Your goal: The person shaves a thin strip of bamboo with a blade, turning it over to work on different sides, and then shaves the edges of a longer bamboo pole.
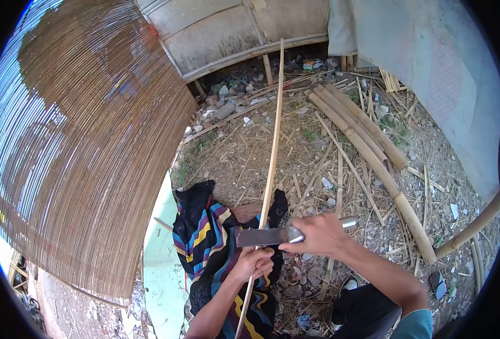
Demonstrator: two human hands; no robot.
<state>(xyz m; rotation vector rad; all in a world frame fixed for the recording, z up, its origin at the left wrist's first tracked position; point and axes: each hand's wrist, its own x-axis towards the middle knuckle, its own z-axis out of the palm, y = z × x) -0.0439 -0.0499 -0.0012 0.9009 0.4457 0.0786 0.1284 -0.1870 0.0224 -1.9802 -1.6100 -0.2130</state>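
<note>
A long pale bamboo strip (274,141) runs from the bottom of the view up toward the back wall. My left hand (254,264) is closed round its lower part. In my right hand (317,233) is a knife with a metal handle, its broad dark blade (256,237) pointing left and lying across the strip just above my left hand. Whether the blade's edge touches the strip cannot be made out. Beneath my left hand and the strip lies a striped cloth (207,231) in black, yellow, blue and maroon.
Bamboo poles (368,141) lie on the ground at the right, among thin strips and shavings. A slatted bamboo blind (92,147) hangs at the left. Rubble lies below the back wall (216,37). A grey sheet (430,68) hangs at the upper right.
</note>
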